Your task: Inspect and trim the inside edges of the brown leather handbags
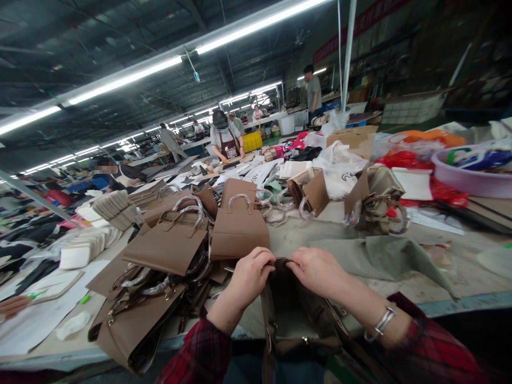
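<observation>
A dark brown handbag (pixel 270 314) stands at the table's front edge, its mouth facing up toward me. My left hand (pixel 253 272) pinches the far rim of the bag at its left part. Close beside it, my right hand (pixel 316 269) grips the same rim a little to the right, fingers curled over the edge. Metal fittings show on the bag's near side, and its inside is dark. To the left lies a heap of brown handbags (pixel 168 242) with plastic-wrapped handles. One brown handbag (pixel 240 229) lies just beyond my left hand.
A grey-green cloth (pixel 388 256) lies right of my hands. Behind it sit more bags (pixel 378 200) and a purple basin (pixel 476 173). Stacked pale pieces (pixel 86 245) are at left, near another person's hand (pixel 14 306). Across the table a person in an apron (pixel 228 141) works.
</observation>
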`<act>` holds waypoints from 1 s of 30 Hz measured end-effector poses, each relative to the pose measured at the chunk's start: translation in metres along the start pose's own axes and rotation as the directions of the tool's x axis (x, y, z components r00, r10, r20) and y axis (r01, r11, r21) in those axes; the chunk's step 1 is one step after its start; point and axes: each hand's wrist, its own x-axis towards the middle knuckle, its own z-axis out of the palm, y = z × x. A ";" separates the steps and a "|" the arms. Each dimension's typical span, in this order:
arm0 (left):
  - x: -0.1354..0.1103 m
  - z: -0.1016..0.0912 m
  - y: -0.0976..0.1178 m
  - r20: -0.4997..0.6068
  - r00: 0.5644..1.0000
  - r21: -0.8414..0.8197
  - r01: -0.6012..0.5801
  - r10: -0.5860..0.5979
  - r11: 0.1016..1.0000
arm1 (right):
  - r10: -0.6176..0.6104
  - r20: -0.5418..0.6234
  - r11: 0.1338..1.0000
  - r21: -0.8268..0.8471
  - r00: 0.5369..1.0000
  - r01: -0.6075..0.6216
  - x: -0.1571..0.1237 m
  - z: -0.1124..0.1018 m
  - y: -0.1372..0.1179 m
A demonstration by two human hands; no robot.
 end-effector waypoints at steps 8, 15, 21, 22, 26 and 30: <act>0.004 0.008 -0.004 -0.054 0.999 -0.035 0.001 -0.003 0.999 | -0.069 -0.045 0.994 0.076 0.997 0.072 0.008 0.000 0.004; 0.005 0.013 -0.003 -0.087 0.994 -0.039 0.055 -0.058 0.998 | -0.114 -0.056 0.992 0.040 0.992 0.117 0.017 0.000 0.002; 0.007 0.008 -0.005 -0.022 0.982 -0.206 0.178 -0.187 0.962 | -0.095 -0.068 0.993 0.067 0.993 0.099 0.019 0.003 0.004; 0.007 0.006 -0.006 -0.016 0.983 -0.194 0.177 -0.183 0.965 | -0.095 -0.069 0.992 0.075 0.993 0.100 0.019 0.004 0.005; 0.008 0.005 -0.008 -0.032 0.985 -0.141 0.164 -0.170 0.976 | -0.128 -0.072 0.986 0.098 0.989 0.134 0.019 0.005 0.006; 0.006 0.010 -0.007 -0.079 0.982 -0.118 0.159 -0.169 0.980 | -0.189 -0.093 0.975 0.098 0.978 0.198 0.016 0.005 0.009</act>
